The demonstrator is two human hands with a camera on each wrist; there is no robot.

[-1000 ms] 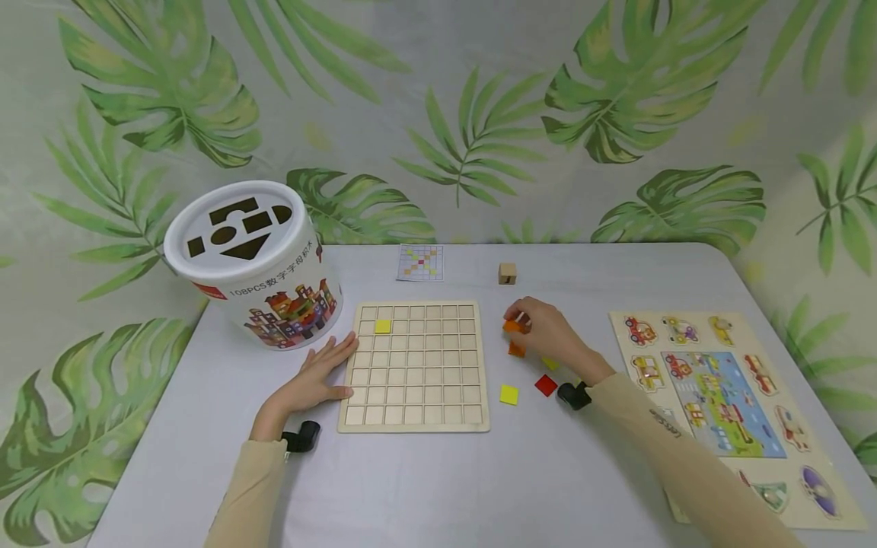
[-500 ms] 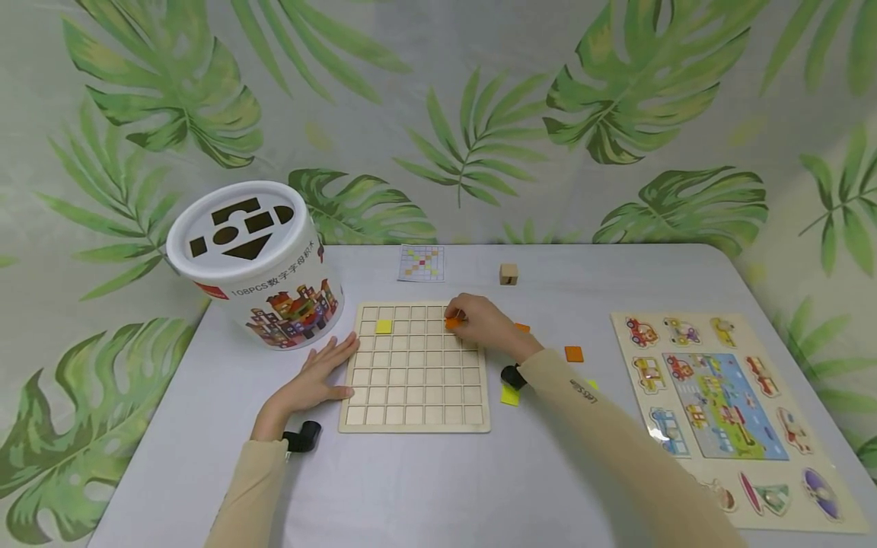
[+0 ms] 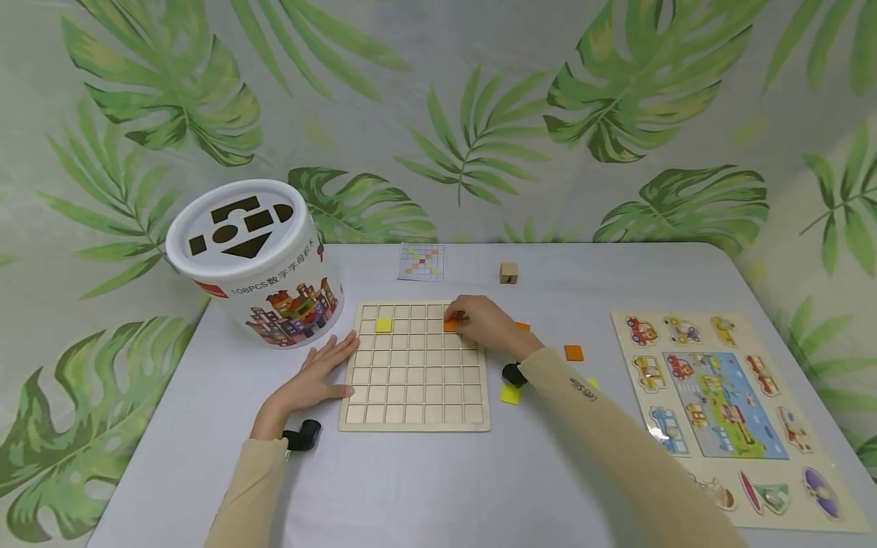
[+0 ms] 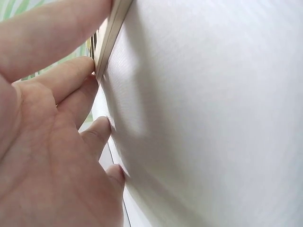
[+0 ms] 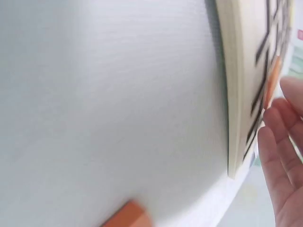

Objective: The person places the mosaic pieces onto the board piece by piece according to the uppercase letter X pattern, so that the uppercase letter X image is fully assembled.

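A square wooden grid board point(image 3: 414, 376) lies on the table, with a yellow tile point(image 3: 384, 326) in one of its upper left cells. My left hand point(image 3: 311, 384) rests by the board's left side, fingers spread and fingertips at the edge; the left wrist view shows them against the board's side point(image 4: 112, 35). Over the board's upper right part, my right hand point(image 3: 488, 326) pinches an orange tile point(image 3: 450, 325) between thumb and fingers. From the right wrist, that orange tile point(image 5: 272, 80) appears low on the grid, with fingertips right at its edge.
Right of the board lie orange tiles point(image 3: 573, 353) and a yellow tile point(image 3: 509, 393), partly under the right wrist. Behind stand a small wooden cube point(image 3: 508, 273) and a printed pattern card point(image 3: 421, 262). A white bucket point(image 3: 274, 274) is at left, a picture puzzle point(image 3: 637, 323) at right.
My right hand has moved left from the loose tiles to the board, carrying the orange tile, and has stayed nearly still over the last half second. The left hand has not moved.
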